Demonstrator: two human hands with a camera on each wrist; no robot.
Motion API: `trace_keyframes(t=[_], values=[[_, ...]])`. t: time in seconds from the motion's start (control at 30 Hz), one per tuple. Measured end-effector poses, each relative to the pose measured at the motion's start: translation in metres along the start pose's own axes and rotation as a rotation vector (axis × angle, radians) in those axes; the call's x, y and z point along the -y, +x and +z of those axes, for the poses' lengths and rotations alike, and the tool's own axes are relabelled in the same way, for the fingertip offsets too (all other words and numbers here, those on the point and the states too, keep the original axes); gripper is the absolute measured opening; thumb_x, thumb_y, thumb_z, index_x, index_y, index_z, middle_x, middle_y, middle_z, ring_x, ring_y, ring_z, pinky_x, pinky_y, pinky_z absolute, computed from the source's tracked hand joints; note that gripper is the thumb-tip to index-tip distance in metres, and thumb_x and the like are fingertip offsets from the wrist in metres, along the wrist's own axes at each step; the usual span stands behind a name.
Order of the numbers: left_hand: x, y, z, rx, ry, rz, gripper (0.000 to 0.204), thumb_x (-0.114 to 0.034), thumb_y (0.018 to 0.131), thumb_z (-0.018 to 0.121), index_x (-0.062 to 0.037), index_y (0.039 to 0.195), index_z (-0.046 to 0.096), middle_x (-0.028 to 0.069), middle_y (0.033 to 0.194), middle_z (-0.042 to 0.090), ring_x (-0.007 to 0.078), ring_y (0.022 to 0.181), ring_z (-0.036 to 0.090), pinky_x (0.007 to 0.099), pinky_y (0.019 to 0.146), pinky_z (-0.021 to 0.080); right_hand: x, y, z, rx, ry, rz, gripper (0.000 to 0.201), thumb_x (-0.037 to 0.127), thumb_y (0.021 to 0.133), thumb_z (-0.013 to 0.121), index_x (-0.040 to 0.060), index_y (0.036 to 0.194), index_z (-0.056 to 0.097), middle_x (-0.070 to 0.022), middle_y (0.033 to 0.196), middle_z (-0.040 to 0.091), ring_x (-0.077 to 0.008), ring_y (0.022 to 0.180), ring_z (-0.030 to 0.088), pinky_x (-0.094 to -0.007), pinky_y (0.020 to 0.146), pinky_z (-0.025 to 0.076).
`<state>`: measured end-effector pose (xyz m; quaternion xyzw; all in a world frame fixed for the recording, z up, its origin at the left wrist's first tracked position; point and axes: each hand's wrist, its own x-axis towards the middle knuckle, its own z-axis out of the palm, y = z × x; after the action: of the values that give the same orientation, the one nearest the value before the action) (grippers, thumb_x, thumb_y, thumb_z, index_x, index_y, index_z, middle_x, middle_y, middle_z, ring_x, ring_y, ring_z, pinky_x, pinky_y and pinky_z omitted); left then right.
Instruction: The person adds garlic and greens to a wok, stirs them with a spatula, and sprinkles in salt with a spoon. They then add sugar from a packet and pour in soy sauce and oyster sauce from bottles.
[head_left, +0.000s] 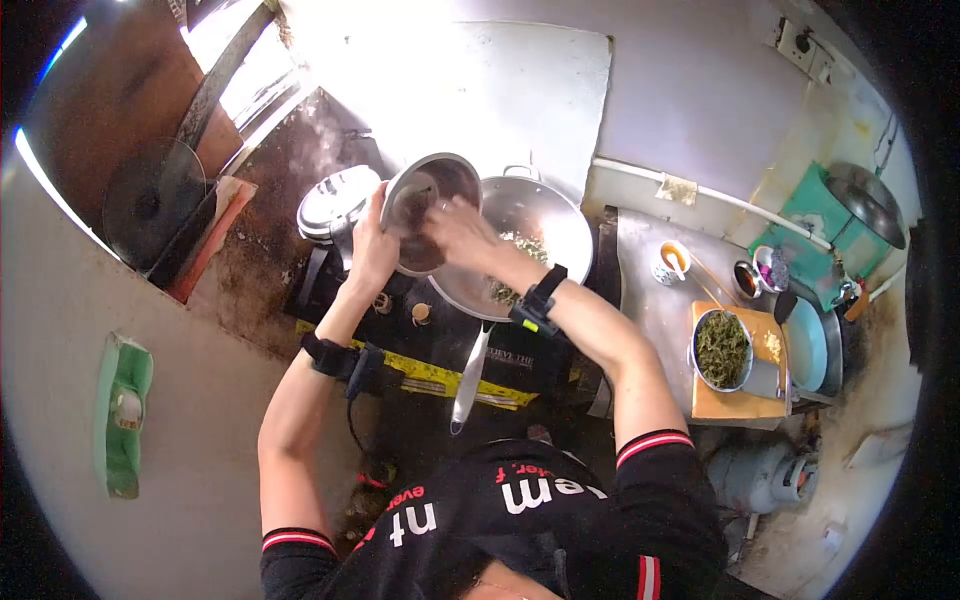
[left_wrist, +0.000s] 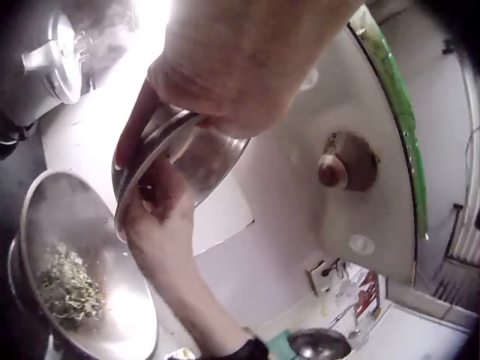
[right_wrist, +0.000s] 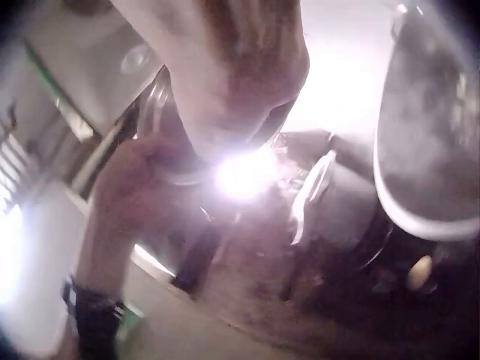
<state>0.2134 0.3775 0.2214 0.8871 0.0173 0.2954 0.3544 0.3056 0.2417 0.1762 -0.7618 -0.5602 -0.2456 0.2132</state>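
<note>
My left hand [head_left: 373,245] grips the rim of a metal bowl [head_left: 457,178], which is tilted on its side above the left edge of a wok. Reaching into the bowl's mouth is my right hand [head_left: 460,235], blurred in the head view. Its fingers are partly hidden by the bowl's wall in the left wrist view, and I cannot tell whether they hold anything. The light-coloured wok [head_left: 572,235] sits on the stove with its handle [head_left: 468,380] toward me. Chopped greens [left_wrist: 71,289] lie in its bottom, with steam around them.
A silver lidded pot [head_left: 335,205] steams left of the wok. On the right counter, a bowl of shredded greens [head_left: 722,350] stands on a cutting board [head_left: 710,405] beside chopped pale bits [head_left: 773,345]. Behind are a cup with a spoon [head_left: 672,262] and small bowls. A gas cylinder [head_left: 760,478] stands below.
</note>
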Motion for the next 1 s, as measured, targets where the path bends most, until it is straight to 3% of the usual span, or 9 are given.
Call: trace_keyframes(t=[0.1,0.17,0.33,0.4,0.53,0.73,0.87,0.97,1.0], values=[[0.002,0.001,0.006,-0.039,0.04,0.131,0.06,0.008,0.071,0.041,-0.0018,0.13,0.033,0.027,0.118,0.047,0.0405,0.109,0.048,0.0415,0.092,0.038,-0.01,0.017,-0.02,-0.219,-0.046,0.031,0.024,0.002,0.069,0.056,0.0025,0.093,0.06,-0.0147,0.093,0.058,-0.0287,0.083,0.056,-0.0396,0.07,0.045],[-0.016,-0.001,0.006,0.01,0.147,0.129,0.062,0.006,0.073,0.041,-0.0039,0.132,0.027,0.0264,0.12,0.043,0.0426,0.105,0.048,0.0444,0.088,0.04,-0.013,0.021,-0.002,-0.572,0.087,0.092,0.022,0.001,0.066,0.057,0.0028,0.087,0.061,-0.0139,0.089,0.058,-0.0284,0.084,0.057,-0.0381,0.07,0.045],[-0.012,-0.005,0.01,0.016,0.192,0.14,0.062,0.005,0.074,0.041,-0.005,0.133,0.026,0.0259,0.117,0.044,0.0432,0.097,0.051,0.0467,0.083,0.042,-0.014,-0.006,0.006,-0.103,0.199,0.003,0.016,0.002,0.068,0.057,0.0012,0.084,0.061,-0.0134,0.091,0.059,-0.0328,0.092,0.055,-0.0418,0.079,0.047],[-0.023,-0.006,0.011,0.035,0.209,0.112,0.062,0.004,0.074,0.042,-0.005,0.133,0.025,0.025,0.117,0.043,0.0431,0.099,0.05,0.0462,0.084,0.042,-0.018,0.001,-0.014,-0.342,0.287,0.363,0.016,0.002,0.07,0.058,0.0008,0.085,0.061,-0.0139,0.089,0.06,-0.035,0.089,0.056,-0.0441,0.081,0.045],[-0.023,0.002,0.023,0.011,0.164,0.116,0.064,0.006,0.073,0.042,-0.0041,0.134,0.024,0.0252,0.118,0.041,0.0437,0.103,0.047,0.046,0.087,0.04,-0.015,0.011,0.017,-0.696,0.316,0.404,0.017,0.003,0.073,0.055,0.0011,0.09,0.056,-0.0171,0.095,0.054,-0.0409,0.094,0.049,-0.047,0.08,0.042],[-0.041,0.001,0.025,0.039,0.187,0.121,0.063,0.006,0.074,0.042,-0.0044,0.134,0.025,0.0236,0.113,0.043,0.0425,0.098,0.05,0.0471,0.082,0.042,0.003,-0.015,0.03,-0.426,0.177,0.326,0.021,0.007,0.067,0.057,0.0032,0.087,0.056,-0.0134,0.089,0.055,-0.0311,0.089,0.05,-0.0417,0.076,0.039],[-0.03,0.009,0.018,-0.1,0.147,0.212,0.062,0.007,0.074,0.042,-0.0033,0.133,0.026,0.025,0.116,0.044,0.0428,0.101,0.049,0.0453,0.083,0.043,-0.027,-0.058,0.03,0.118,-0.26,0.342,0.017,0.006,0.069,0.056,0.0069,0.086,0.057,-0.0116,0.086,0.057,-0.0291,0.088,0.053,-0.0391,0.074,0.041],[-0.022,0.02,0.002,-0.157,0.034,0.199,0.056,0.008,0.073,0.039,-0.0001,0.128,0.034,0.0269,0.115,0.047,0.0382,0.107,0.049,0.0409,0.088,0.04,-0.054,-0.073,0.025,0.167,-0.169,0.485,0.015,0.009,0.073,0.055,0.0059,0.088,0.057,-0.0122,0.083,0.059,-0.0292,0.081,0.057,-0.0419,0.071,0.042],[-0.018,0.023,0.001,-0.158,-0.062,0.186,0.054,0.009,0.073,0.038,0.0007,0.126,0.036,0.0272,0.115,0.048,0.0363,0.107,0.049,0.0395,0.089,0.04,-0.055,-0.065,0.012,-0.028,-0.101,0.531,0.016,0.013,0.077,0.055,0.0055,0.091,0.056,-0.0127,0.082,0.06,-0.0293,0.078,0.058,-0.0433,0.071,0.043]])
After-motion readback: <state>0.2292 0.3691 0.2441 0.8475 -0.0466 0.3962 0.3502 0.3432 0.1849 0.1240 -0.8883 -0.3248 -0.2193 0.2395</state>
